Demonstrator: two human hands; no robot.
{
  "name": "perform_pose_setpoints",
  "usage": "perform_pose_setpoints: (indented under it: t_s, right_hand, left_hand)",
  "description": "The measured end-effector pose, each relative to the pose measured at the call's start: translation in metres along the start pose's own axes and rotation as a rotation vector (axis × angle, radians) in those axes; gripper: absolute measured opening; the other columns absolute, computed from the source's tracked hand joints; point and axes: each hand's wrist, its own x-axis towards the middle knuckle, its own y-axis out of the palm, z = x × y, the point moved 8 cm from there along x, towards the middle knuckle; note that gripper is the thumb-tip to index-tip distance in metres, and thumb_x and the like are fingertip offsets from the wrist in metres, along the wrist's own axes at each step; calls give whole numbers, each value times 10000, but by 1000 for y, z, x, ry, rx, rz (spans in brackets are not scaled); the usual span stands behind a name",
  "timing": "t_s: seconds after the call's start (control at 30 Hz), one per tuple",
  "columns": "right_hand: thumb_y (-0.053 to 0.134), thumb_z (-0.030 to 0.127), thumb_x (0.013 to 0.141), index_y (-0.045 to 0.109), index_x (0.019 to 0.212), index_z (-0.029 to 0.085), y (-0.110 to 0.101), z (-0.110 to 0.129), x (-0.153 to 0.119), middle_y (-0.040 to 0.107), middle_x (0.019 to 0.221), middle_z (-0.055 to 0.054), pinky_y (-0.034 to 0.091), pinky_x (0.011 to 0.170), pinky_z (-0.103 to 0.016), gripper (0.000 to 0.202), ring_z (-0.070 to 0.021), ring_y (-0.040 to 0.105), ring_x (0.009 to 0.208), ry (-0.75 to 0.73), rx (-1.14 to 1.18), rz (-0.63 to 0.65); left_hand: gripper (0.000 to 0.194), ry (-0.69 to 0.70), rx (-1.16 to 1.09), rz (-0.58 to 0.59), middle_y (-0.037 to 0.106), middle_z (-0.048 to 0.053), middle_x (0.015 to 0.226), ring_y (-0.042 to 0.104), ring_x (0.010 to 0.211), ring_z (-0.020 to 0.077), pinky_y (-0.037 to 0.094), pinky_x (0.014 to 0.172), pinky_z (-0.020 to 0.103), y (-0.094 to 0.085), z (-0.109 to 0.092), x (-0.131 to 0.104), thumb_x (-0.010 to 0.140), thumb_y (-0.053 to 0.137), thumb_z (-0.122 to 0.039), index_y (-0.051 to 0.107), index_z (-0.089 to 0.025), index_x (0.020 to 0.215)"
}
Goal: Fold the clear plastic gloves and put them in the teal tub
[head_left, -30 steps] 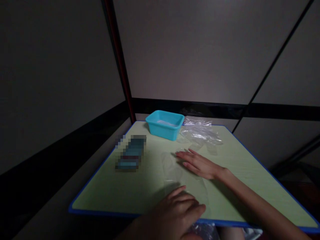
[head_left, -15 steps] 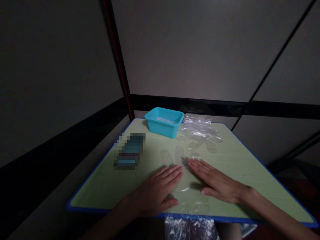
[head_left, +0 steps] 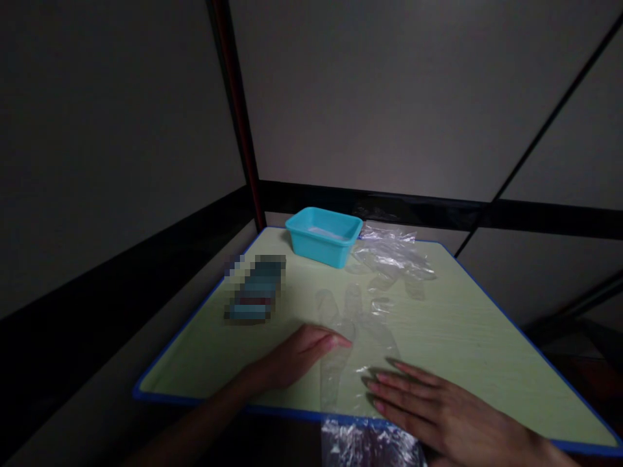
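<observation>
A clear plastic glove (head_left: 367, 337) lies spread on the table, its fingers pointing to the far side. Its crinkled cuff end (head_left: 370, 441) hangs over the near edge. My left hand (head_left: 304, 350) is turned on edge at the glove's left side, thumb uppermost, fingers straight and close together with nothing visible in them. Over the lower right of the glove, my right hand (head_left: 438, 405) is palm down with its fingers stretched apart. Whether either hand presses on the film is hard to tell.
A turquoise plastic basin (head_left: 321, 243) stands at the far side of the pale green, blue-edged table (head_left: 467, 344). Beside it on the right lies a heap of clear plastic gloves (head_left: 396, 256). A pixelated dark flat object (head_left: 257, 292) lies at the left. Walls rise behind and left.
My right hand has moved nearer along the glove and its fingers have spread. My left hand has rolled from palm down onto its edge. The view has shifted slightly.
</observation>
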Motion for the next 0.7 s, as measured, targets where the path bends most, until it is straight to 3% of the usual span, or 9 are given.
perform_pose_setpoints:
  t_s: [0.13,0.27,0.4,0.53,0.63,0.7]
  right_hand:
    - [411,298,859,200,1336,243,1,10,4,263,1362,-31,218,1034,-401,525,-192,232,1245,-10,25,4]
    - [355,248,878,332,1292,240,-14,4,3,431,1282,-35,399,925,-346,415,-182,434,1133,78,164,-104]
    - [315,273,896,481,1173,259,-35,-22,3,580,1111,-21,447,817,-340,324,-180,554,957,227,303,-265]
    - [303,359,897,608,951,180,-54,-54,11,648,879,-42,453,705,-288,358,-162,584,786,281,528,-430]
    - [312,433,877,628,846,134,-59,-74,20,654,764,-56,451,620,-268,436,-156,587,688,290,736,-487]
    - [319,465,863,626,855,115,-60,-85,24,657,758,-71,450,598,-268,466,-157,593,670,307,846,-509]
  left_hand:
    - [351,11,-25,17,621,19,1019,548,952,144,383,868,268,3,1,2,883,308,-319,600,-173,1012]
    - [368,29,3,52,611,30,1038,537,971,141,364,881,257,4,0,-1,882,303,-345,597,-173,1020]
    - [504,101,-2,71,604,55,1042,526,983,163,352,885,272,0,-5,-2,869,223,-470,600,-169,1015]
    - [713,192,8,154,580,94,1073,511,977,224,355,858,321,1,-15,-5,781,160,-645,580,-137,1053]
    - [660,131,76,161,544,81,1130,487,996,244,341,863,332,1,-13,-6,728,331,-660,541,-165,1111]
    - [534,63,102,142,570,58,1089,501,973,227,348,851,307,1,-9,-3,722,469,-565,556,-191,1092]
